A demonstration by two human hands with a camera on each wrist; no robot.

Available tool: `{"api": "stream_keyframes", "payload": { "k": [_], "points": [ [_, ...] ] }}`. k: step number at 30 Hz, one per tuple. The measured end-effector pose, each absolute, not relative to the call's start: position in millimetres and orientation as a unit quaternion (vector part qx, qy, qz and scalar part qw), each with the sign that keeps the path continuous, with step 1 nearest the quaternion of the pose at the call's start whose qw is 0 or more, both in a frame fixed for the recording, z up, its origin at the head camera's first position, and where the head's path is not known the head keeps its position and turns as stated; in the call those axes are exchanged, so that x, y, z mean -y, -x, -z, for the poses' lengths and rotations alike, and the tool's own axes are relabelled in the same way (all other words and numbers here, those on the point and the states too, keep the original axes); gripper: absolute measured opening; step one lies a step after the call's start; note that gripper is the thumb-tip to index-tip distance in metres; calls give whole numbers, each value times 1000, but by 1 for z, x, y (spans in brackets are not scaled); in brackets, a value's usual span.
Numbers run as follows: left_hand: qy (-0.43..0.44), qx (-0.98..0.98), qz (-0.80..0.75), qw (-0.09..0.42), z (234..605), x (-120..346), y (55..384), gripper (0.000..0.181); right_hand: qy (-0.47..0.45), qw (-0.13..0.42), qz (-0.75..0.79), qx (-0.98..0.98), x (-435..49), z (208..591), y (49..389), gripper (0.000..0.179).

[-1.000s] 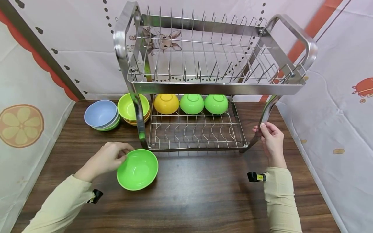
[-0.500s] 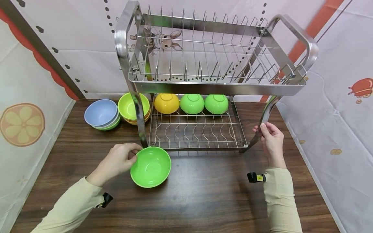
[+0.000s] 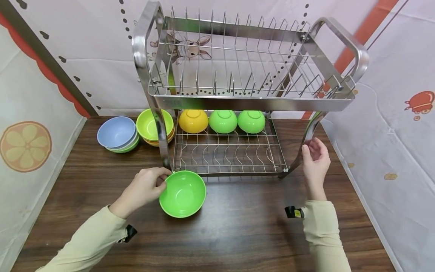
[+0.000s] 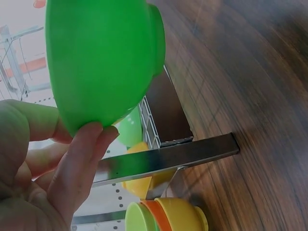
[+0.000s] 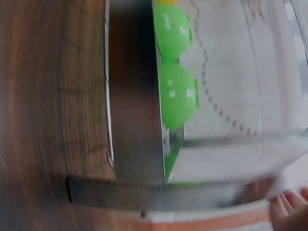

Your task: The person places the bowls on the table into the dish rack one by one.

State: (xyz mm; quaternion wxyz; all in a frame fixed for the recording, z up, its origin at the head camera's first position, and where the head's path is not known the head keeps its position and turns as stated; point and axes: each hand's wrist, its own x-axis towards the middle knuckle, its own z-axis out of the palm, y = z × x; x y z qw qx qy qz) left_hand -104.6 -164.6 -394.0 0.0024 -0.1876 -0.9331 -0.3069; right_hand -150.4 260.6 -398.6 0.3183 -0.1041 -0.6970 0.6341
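My left hand [image 3: 145,188] pinches the rim of a green bowl [image 3: 182,194] between thumb and fingers, opening facing up, in front of the rack's left leg. The left wrist view shows this bowl's [image 4: 98,62] outer side and foot raised over the wooden table. By the right leg of the metal dish rack [image 3: 255,104], my right hand [image 3: 316,166] has its fingers loosely bent, holding nothing. On the lower tier, a yellow bowl [image 3: 193,121] and two green bowls [image 3: 223,121] stand in a row along the back with their feet showing.
Left of the rack, a stack topped by a blue bowl [image 3: 116,132] stands beside another topped by a yellow-green bowl [image 3: 149,124]. The upper wire tier [image 3: 234,64] overhangs the lower one. Printed cloth walls [image 3: 384,151] enclose the wooden table [image 3: 238,234].
My left hand has carried the green bowl to the right, along the rack's front. My right hand has let go of the right leg and shifted slightly.
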Motion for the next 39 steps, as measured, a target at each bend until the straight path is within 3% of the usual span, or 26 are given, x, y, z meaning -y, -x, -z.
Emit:
{"api": "stream_keyframes", "payload": {
  "k": [3, 6, 13, 18, 25, 39],
  "points": [
    [187, 934, 304, 9, 394, 162, 105, 23, 39, 382, -583, 716, -241, 395, 139, 36],
    [186, 934, 304, 14, 395, 159, 106, 23, -91, 393, -539, 740, -217, 392, 128, 37],
    [184, 932, 313, 14, 397, 151, 108, 24, -419, 272, -375, 781, -160, 388, 108, 36],
    [182, 934, 307, 20, 397, 148, 109, 25, -559, 215, -246, 762, -129, 392, 94, 34],
    [185, 937, 295, 26, 396, 146, 109, 25, -621, 218, -149, 738, -105, 401, 87, 19],
    [186, 939, 287, 23, 392, 142, 109, 25, -618, 217, -86, 751, -93, 411, 87, 19]
  ]
}}
